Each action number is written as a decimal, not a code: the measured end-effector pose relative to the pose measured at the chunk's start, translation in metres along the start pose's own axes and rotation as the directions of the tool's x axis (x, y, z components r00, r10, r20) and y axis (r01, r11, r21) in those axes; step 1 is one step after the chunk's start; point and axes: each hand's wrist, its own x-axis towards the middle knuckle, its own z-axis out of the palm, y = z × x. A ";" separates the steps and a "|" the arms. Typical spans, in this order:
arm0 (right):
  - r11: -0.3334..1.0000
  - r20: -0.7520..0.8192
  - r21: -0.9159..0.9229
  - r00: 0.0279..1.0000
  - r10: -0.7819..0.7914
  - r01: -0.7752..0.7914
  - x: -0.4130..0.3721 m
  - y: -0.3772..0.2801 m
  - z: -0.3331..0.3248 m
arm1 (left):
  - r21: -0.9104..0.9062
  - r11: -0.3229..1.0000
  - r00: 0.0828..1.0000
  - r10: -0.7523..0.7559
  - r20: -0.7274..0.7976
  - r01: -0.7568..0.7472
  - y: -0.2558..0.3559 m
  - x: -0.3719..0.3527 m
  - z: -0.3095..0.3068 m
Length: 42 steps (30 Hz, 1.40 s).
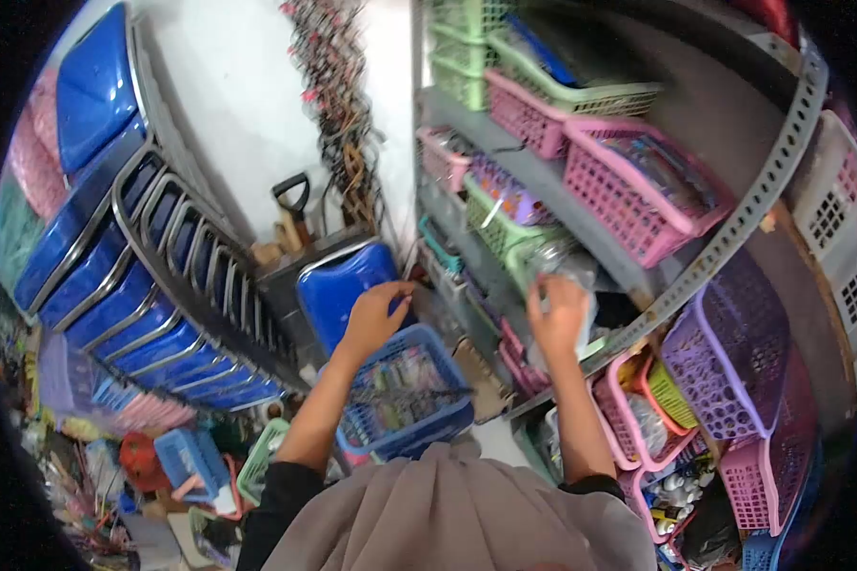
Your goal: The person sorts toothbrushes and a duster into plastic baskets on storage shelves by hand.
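Observation:
My left hand [381,312] is over the blue basket [433,347] and the blue seat [348,290] behind it. Its fingers are loosely bent, with a gap to the thumb, and nothing shows in them. Small packaged items and a dark strip lie in that basket. At the shelf on the right, my right hand [560,309] has its fingers closed on a crumpled clear plastic bag [554,255]. Parts of the bag show above and beside the hand; its contents cannot be made out. Just behind it is a light green basket [505,226].
Blue chairs [114,305] are stacked on the left. Pink baskets [628,195] fill the grey shelves [600,214], edged by a perforated metal post [752,200]. A purple basket [728,352] leans at lower right. A black-handled tool [293,195] stands against the wall.

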 end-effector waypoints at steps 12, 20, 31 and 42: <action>0.962 0.953 0.134 0.298 -0.059 -0.237 -0.295 -0.091 0.131 | -0.015 0.750 0.717 -0.627 0.303 0.662 -0.104 -0.279 0.033; 1.000 0.899 -0.024 0.437 0.012 0.020 -0.363 -0.042 0.183 | -0.141 0.576 0.585 -0.733 0.347 0.805 -0.150 -0.357 0.112; 0.999 0.963 0.001 0.270 0.013 -0.053 -0.348 -0.041 0.195 | 0.020 0.519 0.519 -0.855 0.014 0.855 -0.187 -0.369 0.211; 0.989 0.884 0.146 0.447 -0.133 0.006 -0.355 -0.042 0.183 | 0.160 0.298 0.288 -0.954 0.080 0.941 -0.241 -0.371 0.234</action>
